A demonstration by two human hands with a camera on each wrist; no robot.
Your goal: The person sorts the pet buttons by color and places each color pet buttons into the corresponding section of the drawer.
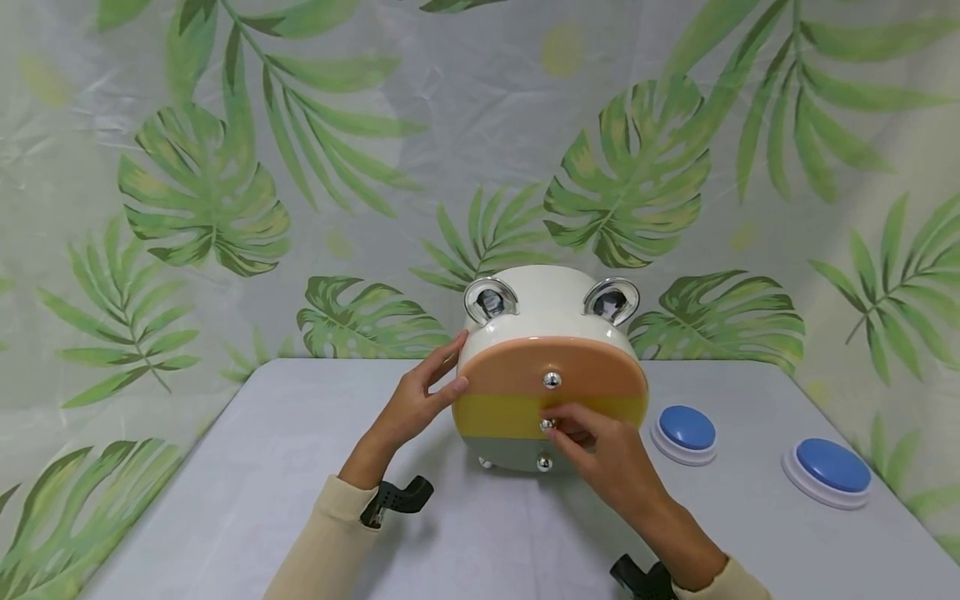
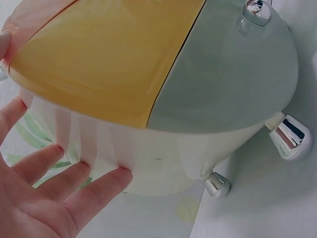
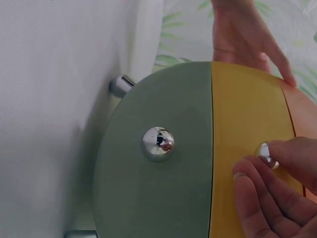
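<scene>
A small white drawer cabinet (image 1: 551, 300) with two silver-ringed ears stands on the table, its front facing me. Three drawer fronts are stacked on it: orange (image 1: 510, 365), yellow (image 1: 491, 414) and grey-green (image 1: 502, 452), each with a round silver knob. My right hand (image 1: 618, 467) pinches the yellow drawer's knob (image 3: 265, 153) between thumb and fingers. The yellow front looks flush with the others. My left hand (image 1: 416, 404) steadies the cabinet's left side, straight fingertips on the white wall in the left wrist view and thumb at the front edge.
Two blue push buttons on white bases are to the right of the cabinet, a nearer one (image 1: 832, 467) and a farther one (image 1: 686, 429). Short silver feet (image 2: 218, 184) hold the cabinet up. A leaf-patterned sheet (image 1: 480, 125) hangs behind the white table (image 1: 300, 500).
</scene>
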